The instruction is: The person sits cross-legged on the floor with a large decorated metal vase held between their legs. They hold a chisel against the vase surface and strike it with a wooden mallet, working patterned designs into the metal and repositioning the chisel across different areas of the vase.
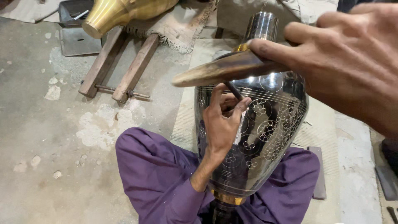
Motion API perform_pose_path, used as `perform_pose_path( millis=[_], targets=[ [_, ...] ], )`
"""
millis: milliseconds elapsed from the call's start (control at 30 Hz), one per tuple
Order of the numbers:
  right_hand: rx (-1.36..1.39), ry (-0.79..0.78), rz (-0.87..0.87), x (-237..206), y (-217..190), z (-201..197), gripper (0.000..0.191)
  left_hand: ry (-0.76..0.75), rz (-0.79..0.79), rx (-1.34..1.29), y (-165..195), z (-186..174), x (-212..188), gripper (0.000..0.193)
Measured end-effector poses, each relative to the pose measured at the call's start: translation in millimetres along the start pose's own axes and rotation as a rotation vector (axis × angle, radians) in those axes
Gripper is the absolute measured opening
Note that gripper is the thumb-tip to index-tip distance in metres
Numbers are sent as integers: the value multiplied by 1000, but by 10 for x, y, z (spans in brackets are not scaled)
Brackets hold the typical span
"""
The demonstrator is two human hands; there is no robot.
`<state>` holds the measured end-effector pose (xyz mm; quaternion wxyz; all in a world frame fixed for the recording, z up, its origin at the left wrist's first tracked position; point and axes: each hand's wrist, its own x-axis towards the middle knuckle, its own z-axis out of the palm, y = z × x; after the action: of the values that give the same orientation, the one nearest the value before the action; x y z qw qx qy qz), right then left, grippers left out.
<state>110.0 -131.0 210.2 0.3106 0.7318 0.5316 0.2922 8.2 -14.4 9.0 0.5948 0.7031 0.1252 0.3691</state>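
A large dark shiny metal vase [273, 124] with engraved circles and flower patterns lies across my lap, its neck pointing away from me. My left hand [222, 122] rests on the vase's side, pinching a thin dark metal chisel [234, 90] whose tip meets the surface. My right hand [344, 58] is raised close to the camera, gripping a smooth brown horn-like mallet [226, 69] held just above the chisel's top end. A brass band [227, 198] rings the vase near my knees.
My legs in purple trousers [153, 174] are crossed on a woven mat [186, 120]. A brass vase [120, 12] lies on a wooden stand [120, 66] at the back left. Rough concrete floor [45, 137] spreads to the left. Flat metal pieces [387, 178] lie at the right.
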Motion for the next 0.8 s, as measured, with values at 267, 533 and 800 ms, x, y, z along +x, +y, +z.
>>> perform_pose_path(
  millis=[267,533,800],
  targets=[
    [-189,-21,-71,28,-31,-181,49,41,-95,-112,103,20,-108,35],
    [-150,-64,13,31,-61,-255,51,23,-30,-43,25,7,-89,29],
    [210,53,73,-154,17,43,60,-113,106,51,-103,-6,37,41]
  ],
)
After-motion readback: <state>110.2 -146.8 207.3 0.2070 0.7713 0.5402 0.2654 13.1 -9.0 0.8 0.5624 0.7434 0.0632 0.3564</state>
